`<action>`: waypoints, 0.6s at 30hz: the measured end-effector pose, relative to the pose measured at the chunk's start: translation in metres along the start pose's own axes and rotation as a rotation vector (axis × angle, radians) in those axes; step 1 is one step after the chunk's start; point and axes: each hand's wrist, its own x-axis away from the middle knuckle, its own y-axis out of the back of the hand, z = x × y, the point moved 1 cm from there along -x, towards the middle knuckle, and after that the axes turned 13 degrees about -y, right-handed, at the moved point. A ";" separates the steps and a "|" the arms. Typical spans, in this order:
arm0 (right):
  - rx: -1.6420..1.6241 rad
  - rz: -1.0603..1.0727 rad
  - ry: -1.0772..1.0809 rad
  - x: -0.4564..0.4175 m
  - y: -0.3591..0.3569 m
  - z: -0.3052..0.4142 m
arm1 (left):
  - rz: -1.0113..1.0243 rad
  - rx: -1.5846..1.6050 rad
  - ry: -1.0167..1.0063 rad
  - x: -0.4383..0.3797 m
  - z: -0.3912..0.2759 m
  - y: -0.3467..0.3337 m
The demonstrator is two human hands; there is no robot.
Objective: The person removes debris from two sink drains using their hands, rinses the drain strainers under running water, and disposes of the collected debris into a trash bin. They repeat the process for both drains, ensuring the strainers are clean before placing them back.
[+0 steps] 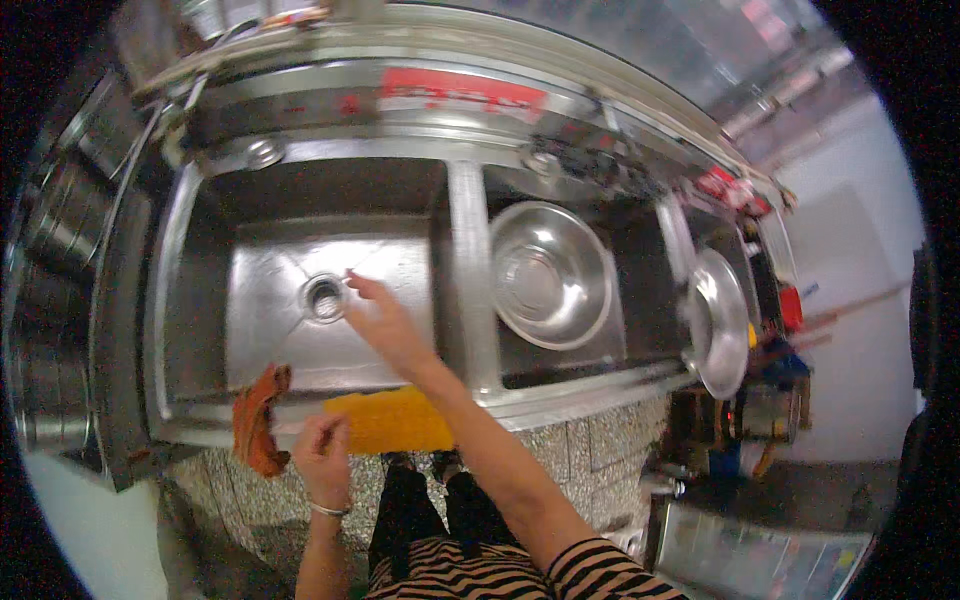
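Observation:
My right hand [386, 322] reaches over the left basin of a stainless steel sink [469, 262]. Its fingers are apart beside the round drain [326, 298], and I see nothing in them. Low at the front rim is my left hand [322, 450], its fingers curled and a bracelet on the wrist. A yellow cloth [386, 420] hangs over the rim right beside it; whether the fingers grip it is unclear. An orange-brown cloth [259, 420] drapes over the same rim to the left. Motion blurs both hands.
A large metal bowl [551, 274] sits in the middle basin. Another metal bowl [718, 322] leans at the right basin. Dark blurred items [600, 165] lie along the back ledge, near a red-and-white sign [465, 91]. A metal rack [67, 225] stands at left.

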 end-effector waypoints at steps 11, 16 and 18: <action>0.269 -0.260 0.197 0.087 0.219 -0.030 | 0.112 0.091 0.010 0.000 -0.042 -0.115; 0.043 -0.588 -0.159 0.162 0.421 -0.063 | 0.303 0.126 -0.095 0.040 -0.124 -0.241; 0.326 -0.861 -0.143 0.189 0.518 -0.081 | 0.436 0.173 -0.038 0.062 -0.137 -0.299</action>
